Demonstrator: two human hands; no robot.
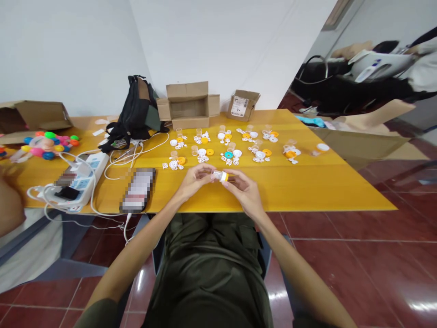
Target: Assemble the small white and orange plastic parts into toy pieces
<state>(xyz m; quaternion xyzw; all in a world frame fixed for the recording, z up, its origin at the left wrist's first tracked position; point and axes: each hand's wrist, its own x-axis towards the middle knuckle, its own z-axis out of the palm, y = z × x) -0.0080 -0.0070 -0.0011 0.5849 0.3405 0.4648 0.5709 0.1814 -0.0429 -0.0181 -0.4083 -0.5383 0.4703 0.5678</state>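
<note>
Between my two hands, over the front half of the table, is a small clear jar [218, 176] lying sideways, with white bits inside and a yellow-and-white lid on its right end. The fingers of my left hand [197, 181] pinch the jar's clear body. At the lid end, my right hand [244, 189] grips with thumb and fingers. Beyond my hands are several small groups of parts: white perforated pieces [202, 159], white round caps, an orange ring [210, 152], a teal ring [228, 155] and clear cups [231, 146]. Another jar with a white lid [322, 147] stands apart at the right.
A phone [138, 190] on a cable and a white power strip [85, 180] lie to the left. Behind are a black backpack [138, 109], an open cardboard box [189, 109] and a smaller box [242, 105]. Colourful balls [49, 145] sit far left, near another person's arm [10, 205].
</note>
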